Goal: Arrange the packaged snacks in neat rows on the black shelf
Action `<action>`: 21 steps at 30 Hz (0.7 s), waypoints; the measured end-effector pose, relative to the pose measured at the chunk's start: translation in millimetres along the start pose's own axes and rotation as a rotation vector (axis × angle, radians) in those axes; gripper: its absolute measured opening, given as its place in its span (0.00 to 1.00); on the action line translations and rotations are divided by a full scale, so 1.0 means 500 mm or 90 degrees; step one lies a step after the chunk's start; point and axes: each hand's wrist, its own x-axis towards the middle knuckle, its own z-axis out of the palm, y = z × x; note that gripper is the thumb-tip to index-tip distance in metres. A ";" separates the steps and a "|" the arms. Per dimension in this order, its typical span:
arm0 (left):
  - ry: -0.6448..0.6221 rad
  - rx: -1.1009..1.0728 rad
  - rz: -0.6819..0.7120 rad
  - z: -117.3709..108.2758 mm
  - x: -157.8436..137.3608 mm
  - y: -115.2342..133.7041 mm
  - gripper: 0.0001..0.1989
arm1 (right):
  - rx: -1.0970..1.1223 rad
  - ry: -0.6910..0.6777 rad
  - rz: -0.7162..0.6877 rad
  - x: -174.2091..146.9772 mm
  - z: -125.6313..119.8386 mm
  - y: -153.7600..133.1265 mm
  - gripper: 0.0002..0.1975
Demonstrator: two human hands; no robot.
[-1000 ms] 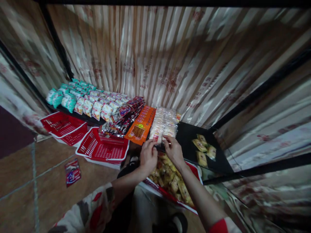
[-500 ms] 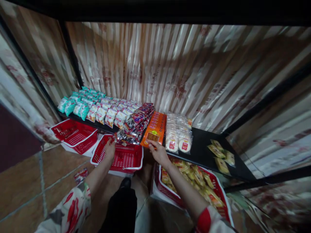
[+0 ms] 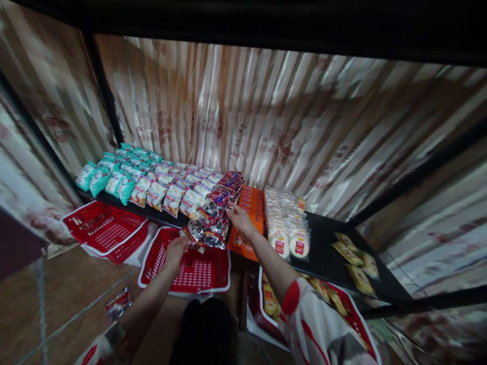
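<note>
My left hand (image 3: 177, 252) is closed on the front corner of a shiny snack packet (image 3: 196, 229) at the shelf's front edge, above a red basket (image 3: 224, 261). My right hand (image 3: 242, 220) reaches over an orange packet (image 3: 253, 203) and pinches the right side of the heap of dark red and purple snack packets (image 3: 219, 196). How many packets its fingers hold is hidden. White snack bags (image 3: 173, 197) stand in rows left of the heap. To the right of the orange packet lie clear-wrapped round white cakes (image 3: 279, 243).
Teal bags (image 3: 101, 177) fill the left end of the black shelf (image 3: 323, 233); a few yellow packets (image 3: 357, 274) lie at its right. Below are another red basket (image 3: 106, 228) and one with yellow packets (image 3: 270, 301). A packet (image 3: 118, 304) lies on the floor. A dark beam (image 3: 243, 25) crosses above.
My right hand has left the orange packet's front edge and moved up and left onto the dark snack packets. My left hand stays at the heap's front corner. The view has shifted slightly.
</note>
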 end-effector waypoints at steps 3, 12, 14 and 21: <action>-0.010 -0.001 0.037 -0.002 0.007 -0.001 0.08 | -0.006 -0.003 0.013 0.022 0.005 0.000 0.19; -0.094 0.034 0.065 0.024 0.020 0.011 0.10 | -0.079 0.051 -0.003 0.061 0.026 -0.001 0.17; -0.093 0.071 0.073 0.023 0.027 0.009 0.09 | -0.119 0.062 -0.006 0.066 0.027 -0.006 0.17; -0.157 0.135 0.073 0.008 0.051 -0.014 0.11 | -0.302 0.085 -0.164 0.056 0.053 -0.031 0.18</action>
